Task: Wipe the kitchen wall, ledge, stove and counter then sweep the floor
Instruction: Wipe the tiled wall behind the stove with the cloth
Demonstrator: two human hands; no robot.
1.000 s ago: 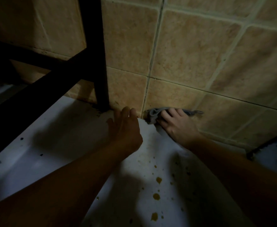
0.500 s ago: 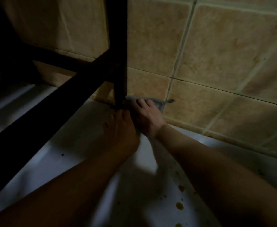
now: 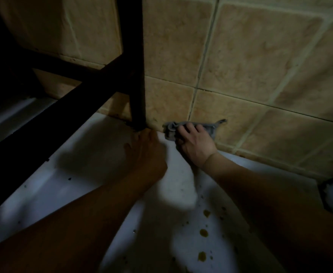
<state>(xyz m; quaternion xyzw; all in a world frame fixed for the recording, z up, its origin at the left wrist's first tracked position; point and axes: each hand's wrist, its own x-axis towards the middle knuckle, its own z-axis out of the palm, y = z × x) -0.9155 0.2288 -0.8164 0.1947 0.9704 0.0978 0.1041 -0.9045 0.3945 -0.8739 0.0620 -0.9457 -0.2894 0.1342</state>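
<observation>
Right hand (image 3: 195, 142) presses grey cloth (image 3: 209, 127) to wall base; left hand (image 3: 146, 152) — shadowed, grip unclear.

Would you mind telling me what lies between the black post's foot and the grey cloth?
In the head view, only bare wall base and white ledge lie between post and cloth; the left hand sits just below.
</observation>
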